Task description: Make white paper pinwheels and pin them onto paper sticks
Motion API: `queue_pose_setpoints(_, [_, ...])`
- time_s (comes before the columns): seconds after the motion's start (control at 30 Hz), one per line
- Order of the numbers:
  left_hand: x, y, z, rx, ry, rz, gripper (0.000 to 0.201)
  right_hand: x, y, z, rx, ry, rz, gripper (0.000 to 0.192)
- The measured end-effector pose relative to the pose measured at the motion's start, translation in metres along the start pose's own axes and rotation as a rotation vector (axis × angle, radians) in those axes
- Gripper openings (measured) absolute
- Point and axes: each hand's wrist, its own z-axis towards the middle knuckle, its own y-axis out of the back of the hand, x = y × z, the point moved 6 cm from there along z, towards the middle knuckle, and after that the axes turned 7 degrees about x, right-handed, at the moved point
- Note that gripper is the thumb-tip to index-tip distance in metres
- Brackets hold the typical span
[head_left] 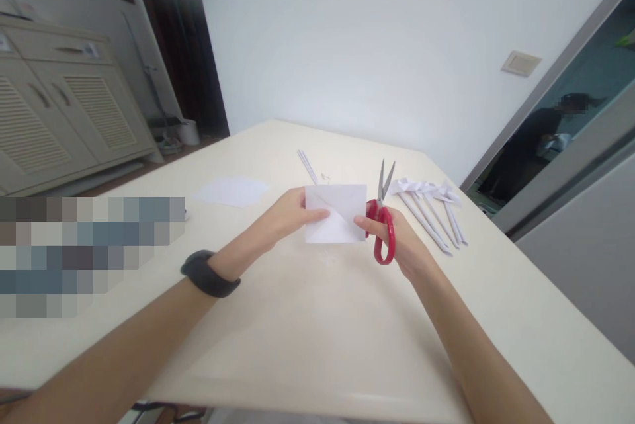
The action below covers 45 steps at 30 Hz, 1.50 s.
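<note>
A small white sheet of folded paper point(336, 229) is held up above the table, a diagonal crease showing on its face. My left hand point(290, 215) pinches its left edge, thumb in front and fingers behind. At the right edge, my right hand point(397, 232) presses a thumb on the paper while red-handled scissors point(384, 239) hang on its fingers. The scissor blades point up and stand slightly apart, away from the paper. Behind the paper lie thin rolled paper sticks point(307, 167) and small white scraps point(325, 176).
Several paper rolls with folded paper tops point(429, 219) lie on the table point(307, 331) at the right. White paper sheets point(233, 191) lie at the left. A wall point(347, 47) borders the table's far side. A person point(536, 139) shows in the glass at the right.
</note>
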Motion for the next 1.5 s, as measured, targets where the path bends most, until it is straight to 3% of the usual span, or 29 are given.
queue_pose_setpoints(0.13, [-0.010, -0.005, -0.004, 0.017, -0.018, -0.069, 0.041, -0.011, 0.002, 0.003, -0.060, -0.083, 0.001, 0.018])
queue_pose_setpoints(0.37, [-0.006, -0.019, -0.008, 0.158, 0.071, -0.105, 0.045, -0.010, 0.006, 0.002, -0.191, -0.004, 0.086, 0.018])
queue_pose_setpoints(0.53, [0.001, -0.029, -0.009, 0.296, 0.149, -0.108, 0.038, -0.016, 0.007, 0.002, -0.191, 0.068, 0.238, 0.016])
queue_pose_setpoints(0.7, [0.004, -0.036, -0.010, 0.338, 0.191, -0.119, 0.036, -0.016, 0.001, 0.002, -0.168, 0.113, 0.386, 0.017])
queue_pose_setpoints(1.07, [0.004, -0.027, -0.004, 0.108, 0.089, -0.026, 0.028, -0.020, -0.006, 0.004, -0.159, 0.102, 0.533, 0.014])
queue_pose_setpoints(1.5, [0.002, -0.028, -0.005, 0.051, 0.072, -0.001, 0.021, -0.020, -0.018, 0.001, -0.096, 0.041, 0.563, 0.014])
